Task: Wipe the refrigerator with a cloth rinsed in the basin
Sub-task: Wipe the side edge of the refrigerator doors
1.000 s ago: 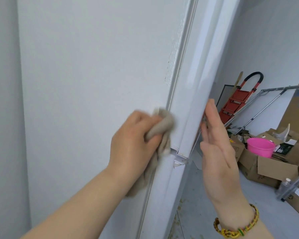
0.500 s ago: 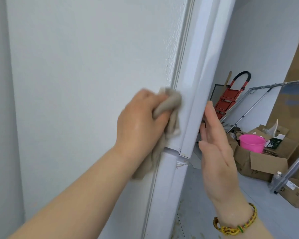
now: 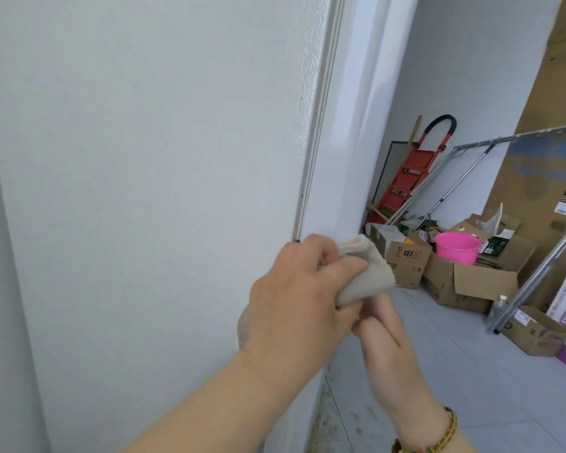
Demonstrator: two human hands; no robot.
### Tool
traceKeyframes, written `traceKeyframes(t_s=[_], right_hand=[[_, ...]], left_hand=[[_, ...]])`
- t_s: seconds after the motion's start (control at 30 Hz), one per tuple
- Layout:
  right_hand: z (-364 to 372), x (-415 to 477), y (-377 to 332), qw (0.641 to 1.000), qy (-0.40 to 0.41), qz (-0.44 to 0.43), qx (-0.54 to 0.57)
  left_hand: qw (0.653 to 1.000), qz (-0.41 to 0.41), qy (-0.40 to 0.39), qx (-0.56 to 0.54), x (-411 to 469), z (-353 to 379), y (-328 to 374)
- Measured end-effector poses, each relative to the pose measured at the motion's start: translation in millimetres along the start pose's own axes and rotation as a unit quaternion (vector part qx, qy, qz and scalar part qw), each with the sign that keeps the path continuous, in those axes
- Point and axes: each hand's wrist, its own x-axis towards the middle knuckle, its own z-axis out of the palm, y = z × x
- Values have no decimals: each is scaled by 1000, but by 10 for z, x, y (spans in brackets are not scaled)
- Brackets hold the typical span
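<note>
Grip first: the left hand is curled round a bunched beige cloth, thumb over the top fold, with a tail of fabric hanging out behind the wrist. The right hand comes up from beneath with its fingers fairly straight against the underside of the cloth. Their tips are hidden behind it, and the hand seems to be steadying or refolding the cloth rather than clasping it. Both hands hover just beside the white refrigerator, at the foot of the long door seam, where a few dark specks show. The step in hand looks like wiping this edge, paused to turn up a fresh face of the cloth. The next move calls for pressing a flat fold into the seam and drawing it along firmly, since a loose bunch would skip the groove. The pink basin sits well apart on cardboard boxes across the floor, near a red step ladder.
</note>
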Motion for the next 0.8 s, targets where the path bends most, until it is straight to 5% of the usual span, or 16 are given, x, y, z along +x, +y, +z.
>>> traceKeyframes(t_s=[0.27,0.47,0.67,0.73,0.8], right_hand=[[-5,4,2,1000,-10,0,18],[-20,8,9,1000,-12,-2,23],[-14,8,42,999,-10,-23,-38],[-14,6,82,996,-15,-29,-84],[53,-25,179,989,-2,-41,-139]], left_hand=[[997,-40,-42,-55,443,-198,56],[978,-83,-185,-57,74,-276,-174],[948,-27,-310,65,-125,-329,-420],[936,-93,-337,29,-540,-231,-562],[942,-190,-267,-67,-785,-135,-572]])
